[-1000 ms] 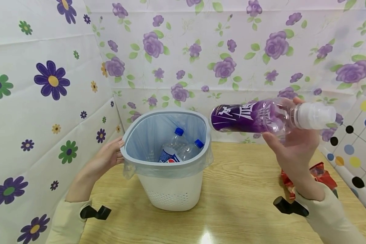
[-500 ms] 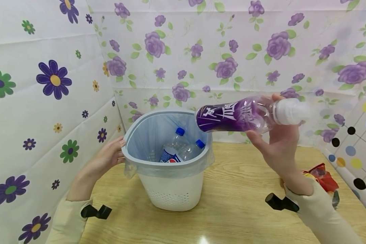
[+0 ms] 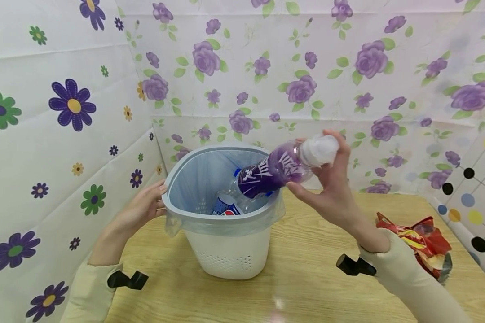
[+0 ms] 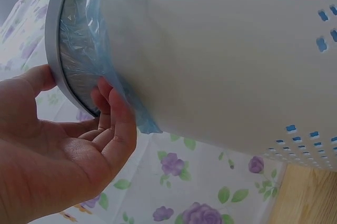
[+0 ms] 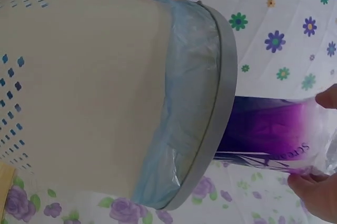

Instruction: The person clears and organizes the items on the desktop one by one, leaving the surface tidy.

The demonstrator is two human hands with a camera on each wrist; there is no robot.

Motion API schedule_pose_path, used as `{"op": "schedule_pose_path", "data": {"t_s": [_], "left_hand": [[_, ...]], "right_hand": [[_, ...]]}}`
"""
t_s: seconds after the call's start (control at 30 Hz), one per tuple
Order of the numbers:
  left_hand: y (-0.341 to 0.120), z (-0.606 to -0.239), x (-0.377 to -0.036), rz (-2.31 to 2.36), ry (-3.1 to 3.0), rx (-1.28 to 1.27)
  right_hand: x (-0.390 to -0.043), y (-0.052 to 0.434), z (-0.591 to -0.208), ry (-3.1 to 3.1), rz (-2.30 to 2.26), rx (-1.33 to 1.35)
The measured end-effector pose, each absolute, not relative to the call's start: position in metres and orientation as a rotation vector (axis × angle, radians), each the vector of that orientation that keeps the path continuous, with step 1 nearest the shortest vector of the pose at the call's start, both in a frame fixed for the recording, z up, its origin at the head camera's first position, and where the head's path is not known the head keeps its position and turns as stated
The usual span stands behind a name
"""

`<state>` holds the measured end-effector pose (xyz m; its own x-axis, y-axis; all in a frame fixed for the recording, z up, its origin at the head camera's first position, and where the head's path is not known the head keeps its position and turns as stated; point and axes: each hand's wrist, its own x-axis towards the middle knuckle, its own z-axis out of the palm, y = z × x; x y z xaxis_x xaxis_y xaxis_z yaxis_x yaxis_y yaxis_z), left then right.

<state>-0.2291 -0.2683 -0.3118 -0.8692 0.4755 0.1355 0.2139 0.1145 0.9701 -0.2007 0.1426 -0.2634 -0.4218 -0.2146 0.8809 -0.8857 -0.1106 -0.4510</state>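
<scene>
A white bin [image 3: 228,251] with a grey rim and a blue liner bag [image 3: 194,179] stands on the table. My left hand [image 3: 147,204] holds its rim at the left, thumb on the edge and fingers curled beneath, as the left wrist view shows. Near its neck, my right hand [image 3: 331,193] grips a plastic bottle [image 3: 262,177] with a purple label and white cap. The bottle slants, its base dipping inside the bin's right rim. Below it lie clear bottles with blue caps, one with a blue Pepsi label [image 3: 224,205], partly covered by the purple bottle.
A crumpled red snack wrapper [image 3: 422,242] lies on the wooden table [image 3: 319,287] at the right. Flower-printed sheets [image 3: 266,67] hang behind and to the left. A dotted covering [image 3: 474,211] borders the right side.
My right hand has carried the purple bottle leftward and tipped its base down past the bin's rim. The red wrapper has come into fuller view. My left hand stays on the rim.
</scene>
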Motion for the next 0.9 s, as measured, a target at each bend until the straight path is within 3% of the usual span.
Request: {"op": "schedule_pose_path", "data": {"t_s": [0.43,0.6,0.9], "left_hand": [[-0.265,-0.309,-0.229,1.844,2.166,0.695],[-0.266,-0.310,-0.229,1.858,2.144,0.686],[-0.268,-0.314,-0.231,1.854,2.145,0.705]], "right_hand": [[-0.205,0.118,-0.272,-1.878,1.360,1.418],[-0.204,0.120,-0.276,-2.044,1.232,1.375],[-0.206,0.139,-0.280,-1.986,1.390,1.281]]}}
